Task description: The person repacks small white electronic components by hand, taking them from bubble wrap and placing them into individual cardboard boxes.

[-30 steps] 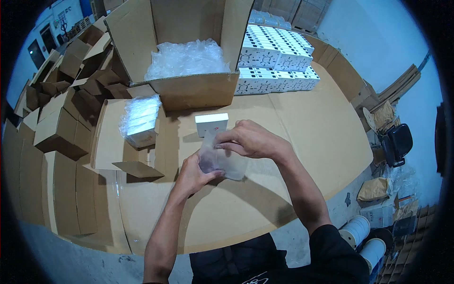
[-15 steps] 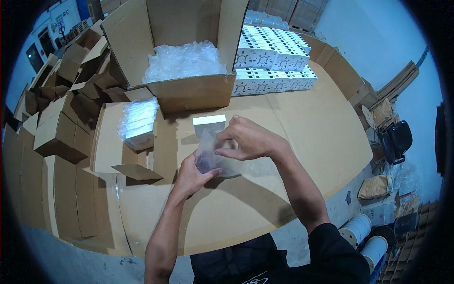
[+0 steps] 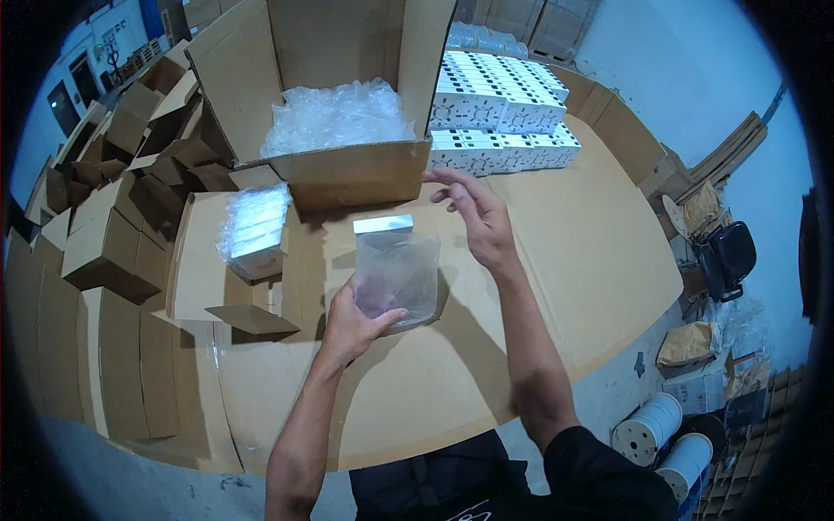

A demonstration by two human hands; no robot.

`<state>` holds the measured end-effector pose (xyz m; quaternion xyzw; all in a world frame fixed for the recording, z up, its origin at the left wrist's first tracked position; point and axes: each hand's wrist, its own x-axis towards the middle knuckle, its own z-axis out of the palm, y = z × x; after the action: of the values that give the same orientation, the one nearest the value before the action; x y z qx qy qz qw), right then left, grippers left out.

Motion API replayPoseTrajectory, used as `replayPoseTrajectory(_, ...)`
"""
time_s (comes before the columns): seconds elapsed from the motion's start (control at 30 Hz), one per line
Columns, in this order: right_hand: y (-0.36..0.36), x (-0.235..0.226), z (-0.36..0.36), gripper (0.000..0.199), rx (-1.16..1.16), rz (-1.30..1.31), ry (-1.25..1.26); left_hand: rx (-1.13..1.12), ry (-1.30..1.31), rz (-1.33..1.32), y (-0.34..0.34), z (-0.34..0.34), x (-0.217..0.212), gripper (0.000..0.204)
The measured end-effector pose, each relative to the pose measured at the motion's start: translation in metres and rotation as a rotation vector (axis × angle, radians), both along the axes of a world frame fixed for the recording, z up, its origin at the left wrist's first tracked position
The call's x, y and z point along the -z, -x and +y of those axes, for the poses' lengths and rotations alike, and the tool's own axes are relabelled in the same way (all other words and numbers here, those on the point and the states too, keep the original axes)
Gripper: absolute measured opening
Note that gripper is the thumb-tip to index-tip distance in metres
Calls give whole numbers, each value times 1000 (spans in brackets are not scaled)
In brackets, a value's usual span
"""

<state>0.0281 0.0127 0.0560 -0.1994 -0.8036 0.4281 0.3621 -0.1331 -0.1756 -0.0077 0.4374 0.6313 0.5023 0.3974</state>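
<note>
My left hand [image 3: 354, 325] is closed on a translucent plastic bag [image 3: 410, 271], with the thumb across its near face and the fingers behind it. The bag stands up above the cardboard-covered table. Just beyond it a small white box [image 3: 382, 225] rests on the table, its lower part hidden by the bag. My right hand [image 3: 479, 217] holds nothing; it is raised to the right of the bag with its fingers apart. Those fingertips are nearest the front corner of a large open carton [image 3: 360, 176] and a stack of white printed boxes [image 3: 504, 156].
Clear plastic bags [image 3: 339, 117] fill the large carton. To its front left, a smaller open carton [image 3: 195, 260] contains bubble-wrapped white boxes [image 3: 257, 227]. Empty brown cartons [image 3: 113, 234] crowd the left side. On the floor at right are cable spools [image 3: 649, 427] and a black chair [image 3: 728, 260].
My right hand has let go of the bag and moved up and to the right, its fingers spreading. The bag now stands flatter and wider in my left hand, which stays in place.
</note>
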Motion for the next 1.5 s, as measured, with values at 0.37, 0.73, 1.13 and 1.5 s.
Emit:
replayPoseTrajectory(0.37, 17, 72, -3, 51, -221, 242, 452, -44, -81, -44, 0, 2, 8, 67)
replayPoseTrajectory(0.73, -5, 65, 8, 45, -51, 102, 532, -38, -97, -48, 4, 3, 9, 69)
replayPoseTrajectory(1.13, -3, 60, -5, 32, -75, 781, 713, 57, -51, -55, 4, 1, 8, 75)
replayPoseTrajectory(1.5, -8, 65, -2, 25, -226, 564, 669, 7, -24, -94, 9, -1, 4, 71)
